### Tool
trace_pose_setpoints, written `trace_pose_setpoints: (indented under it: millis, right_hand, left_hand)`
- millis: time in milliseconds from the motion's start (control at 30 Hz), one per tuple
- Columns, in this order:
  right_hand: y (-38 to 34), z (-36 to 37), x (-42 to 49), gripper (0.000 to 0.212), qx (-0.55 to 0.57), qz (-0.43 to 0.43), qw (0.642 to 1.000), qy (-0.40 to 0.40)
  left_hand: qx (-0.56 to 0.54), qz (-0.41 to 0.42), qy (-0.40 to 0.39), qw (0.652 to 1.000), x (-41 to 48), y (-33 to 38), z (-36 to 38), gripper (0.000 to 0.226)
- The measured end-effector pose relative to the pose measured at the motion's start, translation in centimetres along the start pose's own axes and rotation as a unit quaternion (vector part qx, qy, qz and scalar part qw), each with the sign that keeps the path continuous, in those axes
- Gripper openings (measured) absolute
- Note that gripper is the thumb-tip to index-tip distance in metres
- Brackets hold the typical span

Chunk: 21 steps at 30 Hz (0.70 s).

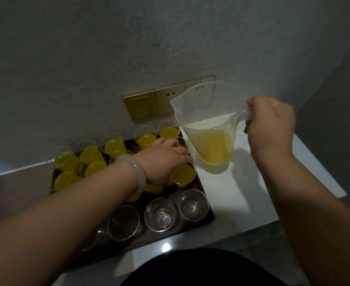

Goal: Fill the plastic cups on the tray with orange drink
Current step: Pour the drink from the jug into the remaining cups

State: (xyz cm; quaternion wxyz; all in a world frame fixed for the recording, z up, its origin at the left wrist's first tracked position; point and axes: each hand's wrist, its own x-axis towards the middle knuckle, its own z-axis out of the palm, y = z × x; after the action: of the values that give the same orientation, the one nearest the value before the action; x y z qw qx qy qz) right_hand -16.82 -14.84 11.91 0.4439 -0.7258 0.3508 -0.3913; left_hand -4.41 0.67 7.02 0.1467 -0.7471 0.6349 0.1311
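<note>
The right hand (271, 124) is closed around the handle of a translucent plastic measuring jug (209, 124), held in the air over the white countertop (242, 195), just to the right of the tray (180, 226). The jug is tipped with its spout toward the tray. The orange drink (215, 148) fills only its lower part, well short of the spout. The left hand (163, 159), with a pale bangle (134, 174) at the wrist, reaches over the dark tray. Its fingers and thumb curl round a full cup (184, 174) at the tray's right edge, near the jug's base. The rear cups (114, 146) hold orange drink. In the front row, three clear empty cups (160, 214) stand upright, and another is mostly hidden under the left forearm. A gold socket panel (149, 102) sits on the wall behind.
</note>
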Motion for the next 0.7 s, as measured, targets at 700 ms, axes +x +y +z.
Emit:
trace_pose_setpoints:
  millis: [700]
  right_hand:
    - [0.6, -0.3, -0.1, 0.031, 0.035, 0.043, 0.998, 0.0]
  left_hand:
    - [-0.115, 0.013, 0.122, 0.986, -4.8, 4.8, 2.3, 0.071]
